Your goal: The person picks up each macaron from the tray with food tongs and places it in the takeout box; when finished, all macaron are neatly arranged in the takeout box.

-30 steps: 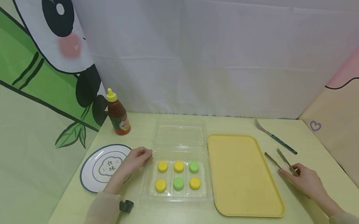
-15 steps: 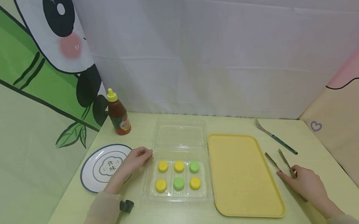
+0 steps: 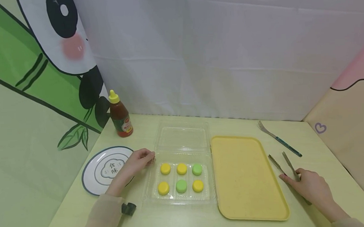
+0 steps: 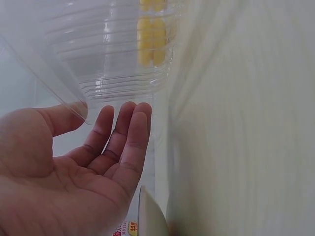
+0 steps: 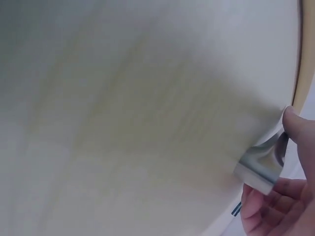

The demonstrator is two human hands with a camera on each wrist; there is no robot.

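A clear plastic clamshell box (image 3: 184,156) lies with its lid folded back, holding several yellow macarons (image 3: 163,188) and green macarons (image 3: 181,186) in two rows. My left hand (image 3: 138,161) is at the box's left rim; in the left wrist view the thumb lies against the clear edge (image 4: 59,96), with the fingers just beneath. To the right, my right hand (image 3: 314,187) grips metal tongs (image 3: 275,163). The tongs' tips point away from me and stand apart with nothing between them. Their bent rear end (image 5: 261,169) shows between thumb and fingers in the right wrist view.
A yellow tray (image 3: 249,178) lies between the box and the tongs. Behind the tongs is a fork (image 3: 281,141) with a green handle. A white plate (image 3: 93,171) sits partly under my left forearm. A sauce bottle (image 3: 120,118) stands at the back left.
My right hand has shifted slightly toward me on the tongs, and more of their rear end shows. The tips have spread a little. The left hand and box stay in place.
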